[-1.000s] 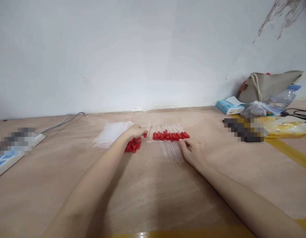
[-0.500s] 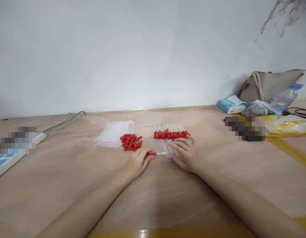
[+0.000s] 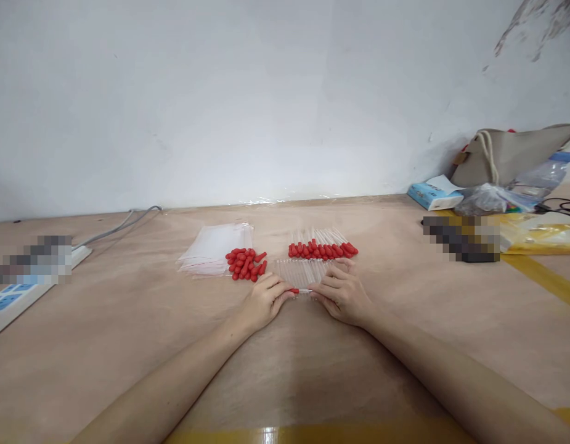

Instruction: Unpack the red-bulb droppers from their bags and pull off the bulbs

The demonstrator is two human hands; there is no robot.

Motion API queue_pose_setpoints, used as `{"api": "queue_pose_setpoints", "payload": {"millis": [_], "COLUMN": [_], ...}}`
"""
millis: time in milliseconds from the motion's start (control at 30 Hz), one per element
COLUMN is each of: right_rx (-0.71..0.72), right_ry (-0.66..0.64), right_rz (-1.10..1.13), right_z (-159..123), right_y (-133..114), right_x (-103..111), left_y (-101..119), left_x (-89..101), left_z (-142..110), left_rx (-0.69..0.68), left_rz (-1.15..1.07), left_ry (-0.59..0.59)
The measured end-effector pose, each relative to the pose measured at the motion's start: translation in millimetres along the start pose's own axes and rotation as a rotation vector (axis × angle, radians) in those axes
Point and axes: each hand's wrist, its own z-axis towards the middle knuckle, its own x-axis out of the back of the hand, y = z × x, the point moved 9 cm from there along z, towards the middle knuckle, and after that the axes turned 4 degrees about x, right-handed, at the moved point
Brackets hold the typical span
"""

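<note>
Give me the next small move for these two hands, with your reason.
Probably a gentle push of the clear tube toward the red bulb, in line with it. The left hand pinches the bulb, the right hand the tube, and the two meet end to end. Fingers partly cover both, so I can't tell how firmly they are joined.

I see: bulbs (image 3: 244, 266) red | tubes (image 3: 296, 271) clear | bags (image 3: 213, 243) whitish, red-lined | desk (image 3: 127, 296) tan | wall (image 3: 220, 111) pale grey | tape (image 3: 543, 280) yellow
</note>
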Motion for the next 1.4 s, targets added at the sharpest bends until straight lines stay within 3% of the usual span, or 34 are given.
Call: {"api": "queue_pose_setpoints", "payload": {"millis": [433, 633, 867, 1300, 1400], "right_rx": [0.023, -0.255, -0.482, -0.386, -0.415], "right_ry": [0.023, 0.118, 0.162, 0.017, 0.051], "right_rz": [0.055, -0.004, -0.122, -0.151, -0.112], "right_z": [-4, -15, -22, -18, -20], "right_y": [-2, 40, 55, 39, 46], "right_x": [6, 16, 18, 11, 13], "left_y": [8, -17, -27, -33, -31], "left_x": [3.2, 31.2, 39.6, 37.3, 37.1], "left_z": [-7, -15, -14, -13, -12], "left_rx": [-0.048, 0.129, 0.217, 0.286, 0.263], "left_rz": [-0.015, -0.057, -0.055, -0.028, 0.004], "left_ry": [-0.043, 0.117, 0.217, 0.168, 0.17]}}
